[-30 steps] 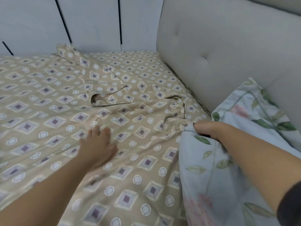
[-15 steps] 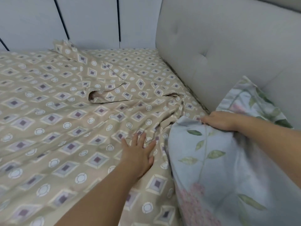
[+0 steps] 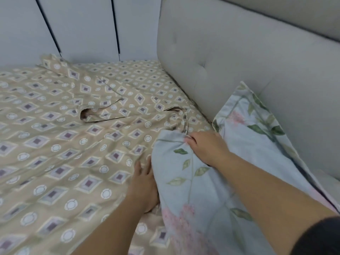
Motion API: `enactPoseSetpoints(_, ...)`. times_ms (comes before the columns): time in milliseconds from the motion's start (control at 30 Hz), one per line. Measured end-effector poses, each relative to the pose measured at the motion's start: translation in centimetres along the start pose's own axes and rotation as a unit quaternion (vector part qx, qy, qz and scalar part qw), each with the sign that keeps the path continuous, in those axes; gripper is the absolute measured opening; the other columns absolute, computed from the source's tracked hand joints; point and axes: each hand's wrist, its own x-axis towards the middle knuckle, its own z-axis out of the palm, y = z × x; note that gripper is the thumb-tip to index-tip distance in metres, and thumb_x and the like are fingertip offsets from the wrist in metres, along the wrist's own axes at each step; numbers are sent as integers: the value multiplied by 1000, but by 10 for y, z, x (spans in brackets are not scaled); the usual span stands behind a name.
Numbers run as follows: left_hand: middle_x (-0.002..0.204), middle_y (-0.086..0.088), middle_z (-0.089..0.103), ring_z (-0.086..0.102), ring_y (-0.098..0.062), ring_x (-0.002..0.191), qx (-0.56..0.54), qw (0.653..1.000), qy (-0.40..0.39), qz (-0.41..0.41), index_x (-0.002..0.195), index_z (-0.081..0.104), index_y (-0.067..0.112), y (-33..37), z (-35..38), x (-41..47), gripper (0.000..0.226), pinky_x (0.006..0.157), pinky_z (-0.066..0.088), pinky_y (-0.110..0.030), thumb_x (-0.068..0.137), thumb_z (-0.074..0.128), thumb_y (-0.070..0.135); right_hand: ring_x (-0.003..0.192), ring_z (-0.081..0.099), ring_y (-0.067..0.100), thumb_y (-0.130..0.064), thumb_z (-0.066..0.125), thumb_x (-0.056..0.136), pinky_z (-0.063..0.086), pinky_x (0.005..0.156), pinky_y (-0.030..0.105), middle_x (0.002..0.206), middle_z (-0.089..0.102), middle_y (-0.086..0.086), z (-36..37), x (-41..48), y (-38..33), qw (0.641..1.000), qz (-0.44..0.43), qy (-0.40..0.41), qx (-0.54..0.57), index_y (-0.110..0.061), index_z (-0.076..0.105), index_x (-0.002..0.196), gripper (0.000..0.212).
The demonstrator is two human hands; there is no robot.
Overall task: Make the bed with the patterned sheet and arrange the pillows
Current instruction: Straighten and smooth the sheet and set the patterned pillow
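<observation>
Here, the right hand [image 3: 207, 148] pinches a pale-blue floral fabric pillow [image 3: 195, 192] by its edge, apparently to drag it — the left hand [image 3: 145, 186], fingers [image 3: 138, 168] straight, flattens the beige diamond-patterned sheet [image 3: 73, 144].

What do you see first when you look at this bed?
Two hands in the middle: the right hand grips the top edge of a floral pillow by the grey headboard, the left hand lies flat on the patterned sheet beside it. The sheet is rumpled, with a fold bunched farther back.
</observation>
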Motion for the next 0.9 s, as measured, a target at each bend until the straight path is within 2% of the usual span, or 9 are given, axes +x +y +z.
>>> enactPoseSetpoints(67, 160, -4, -14, -19, -29, 145, 24, 999, -21, 17, 151, -9, 27, -12, -22, -35, 87, 114, -10, -58, 69, -19, 55, 124, 46, 21, -39, 22, 102, 21, 109, 46, 133, 55, -2, 14, -16, -10, 999, 10, 7, -42, -28, 50, 126, 39)
enactPoseSetpoints(133, 157, -2, -23, -18, -28, 146, -2, 999, -19, -28, 150, -14, 28, -33, -19, -53, 94, 113, -8, -58, 62, -25, 58, 142, 27, 22, -39, 12, 99, 6, 113, 55, 153, 33, -2, 26, -38, -30, 998, 19, -10, -64, -30, 33, 145, 52)
enactPoseSetpoints(233, 150, 1, -31, -22, -28, 144, -47, 994, -68, -70, 145, -22, 28, -41, -23, -99, 95, 113, -9, -57, 57, -27, 61, 137, 37, 36, -42, 19, 89, 14, 105, 68, 148, 42, 9, 45, -92, -68, 996, -7, -64, -67, -30, 49, 138, 58)
enactPoseSetpoints(333, 156, -1, -24, -22, -27, 144, -55, 990, -94, -85, 138, -27, 29, -42, -29, -154, 86, 114, -8, -57, 58, -26, 62, 130, 44, 43, -47, 35, 83, 20, 100, 73, 142, 49, 16, 53, -142, -101, 987, -59, -118, -87, -30, 63, 124, 53)
enactPoseSetpoints(400, 158, -2, -22, -19, -27, 145, -53, 987, -105, -107, 146, -21, 29, -42, -38, -198, 79, 115, -6, -58, 76, -15, 65, 122, 53, 42, -47, 63, 73, 28, 95, 71, 132, 58, 15, 45, -167, -126, 988, -73, -108, -84, -28, 71, 113, 46)
enactPoseSetpoints(467, 157, -2, -22, -20, -27, 145, -58, 983, -121, -124, 150, -15, 28, -40, -52, -236, 68, 116, -5, -58, 95, 10, 60, 115, 59, 39, -42, 86, 51, 33, 92, 69, 123, 65, 13, 28, -188, -149, 988, -72, -125, -59, -27, 73, 110, 62)
enactPoseSetpoints(633, 157, -4, -22, -20, -27, 145, -66, 979, -90, -168, 150, -14, 27, -45, -97, -334, 65, 116, -4, -58, 99, 18, 52, 109, 63, 39, -35, 92, 41, 27, 94, 62, 120, 67, 13, -44, -236, -209, 988, -115, -94, -31, -23, 73, 111, 73)
enactPoseSetpoints(800, 158, -6, -20, -17, -26, 146, -71, 965, -62, -246, 151, -13, 24, -66, -152, -458, 65, 116, -2, -57, 100, 20, 48, 117, 58, 39, -38, 88, 53, 43, 88, 68, 129, 61, 15, -143, -285, -286, 980, -171, -83, -54, -24, 67, 120, 72)
enactPoseSetpoints(900, 158, -6, -19, -17, -27, 146, -80, 953, -63, -285, 150, -14, 24, -79, -173, -538, 65, 116, -3, -56, 100, 22, 46, 147, 8, 33, -40, 42, 98, 9, 113, 61, 161, 9, 8, -196, -322, -339, 968, -213, -107, -75, -29, 17, 152, 60)
